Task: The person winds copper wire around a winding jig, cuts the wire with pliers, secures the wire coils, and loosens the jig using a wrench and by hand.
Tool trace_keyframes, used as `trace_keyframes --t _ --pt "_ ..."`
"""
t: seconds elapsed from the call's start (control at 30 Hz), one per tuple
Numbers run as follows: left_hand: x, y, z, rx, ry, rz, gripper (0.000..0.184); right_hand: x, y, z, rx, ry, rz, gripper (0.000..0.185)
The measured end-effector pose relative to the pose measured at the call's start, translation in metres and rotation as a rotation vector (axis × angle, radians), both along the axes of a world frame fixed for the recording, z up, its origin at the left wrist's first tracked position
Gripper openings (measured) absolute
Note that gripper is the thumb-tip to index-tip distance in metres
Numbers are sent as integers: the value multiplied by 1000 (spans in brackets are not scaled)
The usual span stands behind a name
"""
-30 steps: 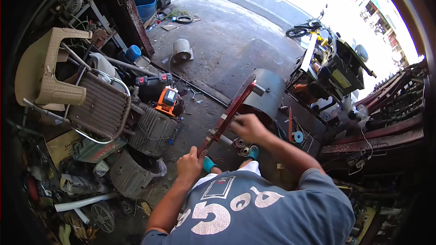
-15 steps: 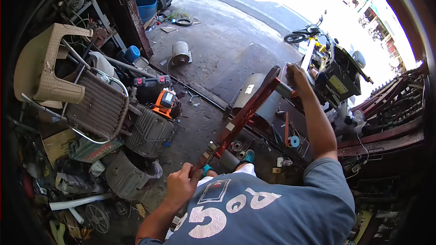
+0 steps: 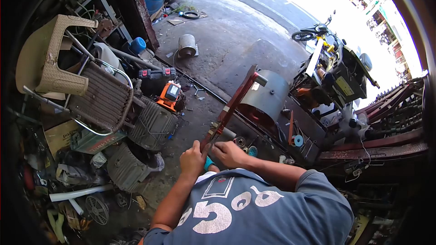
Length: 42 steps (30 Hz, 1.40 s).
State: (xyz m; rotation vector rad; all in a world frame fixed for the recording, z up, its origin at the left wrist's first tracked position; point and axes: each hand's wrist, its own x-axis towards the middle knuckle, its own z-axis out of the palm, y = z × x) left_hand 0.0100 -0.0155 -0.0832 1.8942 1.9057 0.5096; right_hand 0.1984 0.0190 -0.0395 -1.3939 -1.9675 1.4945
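Note:
A long red metal bar [image 3: 236,97] slants up and away from me, with a short grey cylinder sticking out sideways near its far end and another near its lower end. My left hand [image 3: 192,159] is closed around the bar's near end. Close beside it, my right hand [image 3: 230,154] has its fingers curled in at the lower part of the bar; what they pinch is hidden. Beyond the bar lies a large grey metal drum [image 3: 268,97]. Round metal parts [image 3: 240,142] rest on the floor by my feet.
On the left are a beige plastic chair [image 3: 56,59], a woven metal-framed chair [image 3: 97,95], ribbed grey housings [image 3: 152,124] and an orange tool [image 3: 170,94]. A grey cylinder [image 3: 187,45] stands outside the doorway. Cluttered machinery [image 3: 338,77] fills the right, with a motorcycle [image 3: 313,31] behind.
My right hand has left the bar's far end and come down beside my left hand. The bar's far end has swung left, showing more of the drum.

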Motion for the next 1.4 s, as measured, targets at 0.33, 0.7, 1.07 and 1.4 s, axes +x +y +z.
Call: trace_keyframes --t 0.33,0.7,1.07,1.4 --pt "-29 -41 65 16 -121 -118 33 193 190 113 333 -103 -463 34" --pt "-28 -49 88 96 -229 -114 27 233 221 33 167 671 -754 39" --pt "-46 -55 76 -34 -84 -130 33 224 217 96 447 223 -665 37" --pt "-49 -63 111 7 -263 -72 31 244 231 56 364 440 -772 35"
